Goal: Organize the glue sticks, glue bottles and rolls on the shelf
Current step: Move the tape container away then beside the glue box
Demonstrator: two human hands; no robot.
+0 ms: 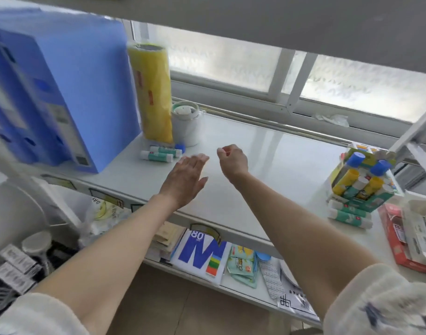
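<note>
Both arms are out over the white shelf (267, 151) in front of me. My left hand (186, 176) is flat, fingers stretched out and pressed together, palm turned inward, hovering just above the shelf with nothing in it. My right hand (232, 160) is curled into a loose fist beside it, and a bit of red shows at the fingertips; I cannot tell what it is pinching, if anything.

Just beyond the left hand, two glue sticks (160, 153) lie on their sides, side by side, white and green with a blue cap (180, 147) at the far one's end. Right behind them a tall yellow roll (152, 93) stands upright, tight against the big blue box (55, 93) on its left. A white roll (185, 122) stands just to the right of the yellow one, close against it.

Far over on the right, well apart from the hands, a green display box (363, 182) sits tilted, stuffed with glue sticks, yellow-bodied and white-bodied, some with blue caps. Two more glue sticks (349, 213) lie on the shelf just in front of that box. A red pack (400, 240) sits at the right edge.

On the lower shelf, a white pack with a big blue M (200, 252) lies beneath my arms.
</note>
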